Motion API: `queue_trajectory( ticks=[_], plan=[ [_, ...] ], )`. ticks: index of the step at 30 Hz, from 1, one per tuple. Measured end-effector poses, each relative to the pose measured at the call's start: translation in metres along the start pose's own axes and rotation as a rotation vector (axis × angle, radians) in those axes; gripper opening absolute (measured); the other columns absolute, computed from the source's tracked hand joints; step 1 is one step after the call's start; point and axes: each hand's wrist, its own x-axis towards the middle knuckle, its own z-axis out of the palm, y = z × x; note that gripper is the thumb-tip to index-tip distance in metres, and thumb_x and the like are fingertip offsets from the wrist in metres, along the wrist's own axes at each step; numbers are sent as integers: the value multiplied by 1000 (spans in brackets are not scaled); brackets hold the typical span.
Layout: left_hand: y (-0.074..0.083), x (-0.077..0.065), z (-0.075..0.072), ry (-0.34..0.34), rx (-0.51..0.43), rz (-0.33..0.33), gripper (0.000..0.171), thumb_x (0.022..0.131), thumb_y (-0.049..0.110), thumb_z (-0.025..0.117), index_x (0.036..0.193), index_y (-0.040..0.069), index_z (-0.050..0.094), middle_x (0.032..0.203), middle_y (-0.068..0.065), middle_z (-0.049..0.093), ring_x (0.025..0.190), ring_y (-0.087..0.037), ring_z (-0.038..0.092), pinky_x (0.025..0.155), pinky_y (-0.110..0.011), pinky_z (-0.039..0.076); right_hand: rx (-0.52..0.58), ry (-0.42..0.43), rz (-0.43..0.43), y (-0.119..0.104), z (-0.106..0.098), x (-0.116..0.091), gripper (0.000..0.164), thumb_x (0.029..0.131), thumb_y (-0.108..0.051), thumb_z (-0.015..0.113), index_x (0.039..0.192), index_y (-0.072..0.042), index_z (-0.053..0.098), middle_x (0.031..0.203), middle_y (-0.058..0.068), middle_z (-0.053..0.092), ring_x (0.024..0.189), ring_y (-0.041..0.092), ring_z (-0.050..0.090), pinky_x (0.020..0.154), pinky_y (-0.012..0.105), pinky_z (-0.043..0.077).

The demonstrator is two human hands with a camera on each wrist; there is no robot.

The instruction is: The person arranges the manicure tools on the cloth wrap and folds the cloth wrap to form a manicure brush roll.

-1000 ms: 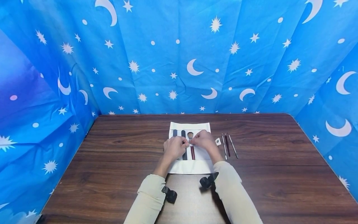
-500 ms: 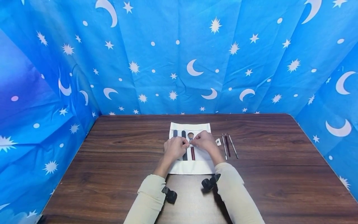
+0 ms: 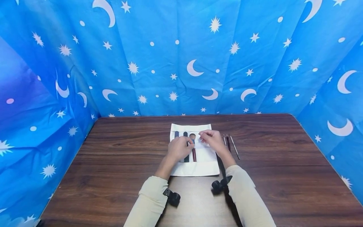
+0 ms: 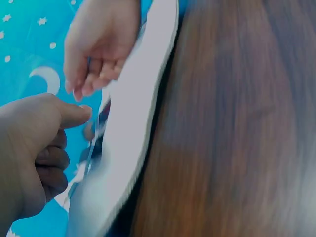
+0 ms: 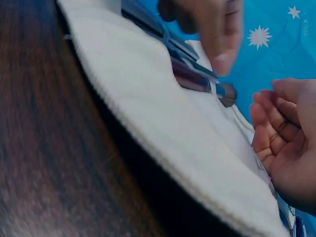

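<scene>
A white fabric tool roll [image 3: 195, 170] lies spread on the table, with a bottom pocket and a thin band across its middle. Two flat dark strips [image 3: 185, 157] and a soft-bristled brush [image 3: 193, 136] with a dark red handle sit in it side by side. My left hand [image 3: 179, 148] is over the strips, its fingertips right at the brush's neck; its lower fingers [image 4: 52, 165] are curled in the left wrist view. I cannot tell whether it pinches the band. My right hand [image 3: 213, 140] hovers at the roll's upper right, fingers loosely bent, nothing in them.
Just right of the roll lie three slim tools, including a silver one [image 3: 234, 146] and a dark red one [image 3: 228, 143], partly behind my right hand. The brown wood-grain table [image 3: 119, 164] is backed by a blue curtain [image 3: 158, 56] with moons and stars.
My right hand has come away from the brush's neck, moving right and slightly up. It now covers the small white tag seen earlier. My left hand stays near the brush.
</scene>
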Motion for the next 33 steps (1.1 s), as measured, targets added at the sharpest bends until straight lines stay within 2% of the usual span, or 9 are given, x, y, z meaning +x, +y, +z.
queue_trajectory(
  ticks=[2,4,8,12,17,25,28,30,33],
  plan=[
    [6,1,2,-3,-43,26,11,93,25,71,93,17,79,49,9,42,47,-7,36,48,-26,29,25,4,-2,2,-1,1,29,100,-5,55,117,16,65,84,16,73,70,6,61,68,20,50],
    [9,3,5,-31,-73,43,14,93,24,71,98,14,80,50,6,48,47,-7,34,47,-25,28,42,12,-8,9,0,5,30,100,-8,56,117,14,66,81,4,73,69,5,61,68,19,50],
    [9,4,12,-96,-73,38,18,94,24,70,105,13,80,65,-4,67,52,-7,40,51,-24,32,39,20,-12,12,-1,6,31,100,-10,55,116,13,67,77,-6,70,69,3,62,70,17,51],
    [5,6,17,-96,-83,24,17,95,24,69,104,15,81,70,-4,70,59,-9,47,58,-25,38,33,48,-16,11,-7,3,31,99,-11,55,116,12,67,75,-10,69,69,1,62,70,16,51],
    [3,5,20,-84,-89,24,15,95,22,67,97,16,80,80,2,74,70,-10,58,70,-28,47,40,74,-28,9,-23,-1,32,100,-11,55,117,14,66,73,-15,66,69,0,61,71,16,51],
    [2,6,20,-86,-93,35,13,95,22,67,93,16,79,80,2,74,67,-9,56,70,-28,47,24,108,-36,4,-62,-13,36,104,-14,55,122,16,62,76,-16,69,70,-3,65,74,15,53],
    [2,6,19,-92,-104,37,13,95,21,67,93,16,78,75,2,71,67,-9,55,70,-27,46,-36,140,-39,5,-78,-15,36,103,-14,57,122,16,62,79,-12,73,71,-4,66,73,15,53],
    [3,6,18,-94,-116,37,13,95,21,66,92,16,78,73,2,70,66,-10,55,70,-28,46,-117,182,-45,7,-87,-17,34,102,-13,59,120,15,64,82,-1,76,69,-5,65,71,14,52],
    [3,6,18,-89,-118,34,14,95,21,66,91,16,78,71,3,69,66,-9,55,71,-28,47,-294,245,-47,12,-98,-19,29,99,-13,63,114,11,69,88,16,78,66,-5,63,65,13,49]
  ],
)
